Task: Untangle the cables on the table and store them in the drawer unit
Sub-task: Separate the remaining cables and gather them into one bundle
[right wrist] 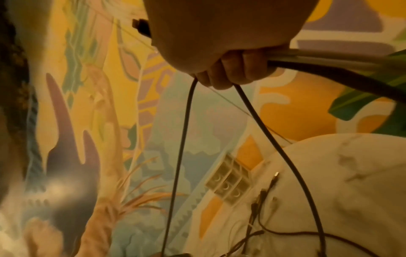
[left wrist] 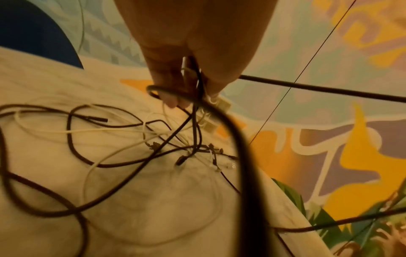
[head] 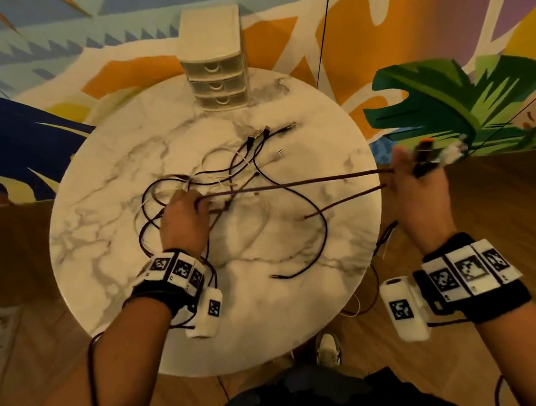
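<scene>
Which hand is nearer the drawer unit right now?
Left. The left hand grips cables mid-table, in front of the drawer unit. The right hand holds the dark cable beyond the table's right edge.

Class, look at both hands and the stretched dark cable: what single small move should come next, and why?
Probably the right hand should keep drawing the dark cable sideways, away from the tangle, while the left hand pins the pile. The cable runs taut between the hands, yet loops of it and the white cable still cross on the table, and the drawer unit is closed.
</scene>
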A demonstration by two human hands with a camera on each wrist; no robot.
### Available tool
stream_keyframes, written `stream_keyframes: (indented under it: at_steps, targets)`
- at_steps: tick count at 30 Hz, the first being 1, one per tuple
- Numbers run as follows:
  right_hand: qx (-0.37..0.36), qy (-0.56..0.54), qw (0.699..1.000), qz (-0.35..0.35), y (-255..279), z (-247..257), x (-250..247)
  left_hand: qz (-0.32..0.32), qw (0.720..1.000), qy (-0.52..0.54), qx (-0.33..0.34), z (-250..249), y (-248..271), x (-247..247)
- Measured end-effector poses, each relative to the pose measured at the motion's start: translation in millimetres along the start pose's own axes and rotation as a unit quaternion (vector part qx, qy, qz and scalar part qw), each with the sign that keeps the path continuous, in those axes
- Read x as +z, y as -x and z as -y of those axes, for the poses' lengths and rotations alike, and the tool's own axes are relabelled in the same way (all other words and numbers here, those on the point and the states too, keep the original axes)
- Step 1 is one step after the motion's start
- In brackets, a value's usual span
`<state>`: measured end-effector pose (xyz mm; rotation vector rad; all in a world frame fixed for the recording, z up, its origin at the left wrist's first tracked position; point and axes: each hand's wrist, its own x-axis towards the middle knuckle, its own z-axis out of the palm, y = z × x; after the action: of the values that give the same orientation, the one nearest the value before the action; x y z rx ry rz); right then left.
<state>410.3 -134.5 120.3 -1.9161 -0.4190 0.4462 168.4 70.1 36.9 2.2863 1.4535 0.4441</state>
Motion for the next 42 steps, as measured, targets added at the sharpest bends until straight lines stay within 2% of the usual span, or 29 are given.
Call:
stream_keyframes:
  at_steps: [1,2,5,6,9,11,13,16,18,20,22,24,28,31,34,36,38,39,40,42]
  targets:
    - [0.012,-0.028,0.999,-0.025,-0.5,-2.7,-6.0,-0.012,1.0,-0.007,0.015,2.3,-2.3,-0.5]
    - [0.019,-0.045,0.998,-0.038,-1.5,-7.6,-11.0,0.007,0.999,-0.027,0.022,5.0,-0.8,1.6]
    - [0.041,-0.013,0.998,-0.036,-5.9,-28.0,-16.5,0.131,0.985,-0.11,0.0,16.6,9.0,14.7]
    - [0.056,0.023,0.998,-0.023,-7.4,-36.2,-16.7,0.145,0.983,-0.11,-0.008,17.3,11.3,16.1]
    - [0.056,0.112,0.992,-0.01,-10.7,-47.8,-16.9,0.094,0.992,-0.083,0.001,3.7,14.8,10.5]
    - [0.019,0.153,0.988,-0.027,-12.8,-46.0,-12.5,0.046,0.995,-0.084,0.036,-8.2,19.0,4.7]
    - [-0.038,0.154,0.987,-0.025,-10.8,-36.6,1.2,0.024,0.994,-0.085,0.072,-20.1,26.5,1.9]
    - [-0.183,0.126,0.973,0.068,12.2,-9.6,38.0,0.007,0.988,-0.114,0.106,-36.7,39.0,4.3]
    - [-0.231,0.187,0.939,0.171,31.4,7.8,68.0,0.011,0.983,-0.135,0.121,-44.9,44.7,6.0]
    - [-0.195,0.308,0.891,0.272,38.3,10.7,97.2,0.011,0.98,-0.145,0.133,-47.1,48.5,7.4]
    - [-0.105,0.34,0.871,0.339,36.3,6.6,112.5,0.007,0.98,-0.143,0.135,-45.7,51.6,9.1]
    - [-0.074,0.31,0.883,0.344,33.1,3.7,115.3,0.01,0.982,-0.14,0.129,-42.3,54.7,12.5]
    - [-0.086,0.187,0.93,0.305,29.3,21.6,100.5,0.046,0.986,-0.147,0.062,-27.8,44.1,17.7]
    - [-0.084,0.048,0.964,0.246,19.5,40.2,84.2,0.019,0.986,-0.159,0.036,-17.0,16.6,11.2]
    - [-0.068,-0.081,0.981,0.161,6.7,49.8,63.9,-0.002,0.991,-0.132,0.013,-1.5,-0.5,7.6]
    - [-0.06,-0.092,0.985,0.135,-2.2,45.8,52.3,0.065,0.993,-0.098,0.007,11.9,1.8,13.6]
    - [-0.056,-0.064,0.987,0.14,-7.6,33.4,46.0,0.182,0.98,-0.085,0.004,23.5,9.2,19.1]
    - [-0.054,-0.038,0.987,0.145,-8.1,26.7,44.9,0.219,0.972,-0.084,0.001,27.0,12.2,17.6]
    - [-0.051,-0.015,0.987,0.151,-7.6,21.4,44.3,0.223,0.972,-0.076,-0.002,28.0,14.9,13.0]
    - [-0.04,0.003,0.987,0.154,-5.8,13.2,45.3,0.156,0.986,-0.056,0.015,19.3,18.8,-3.8]
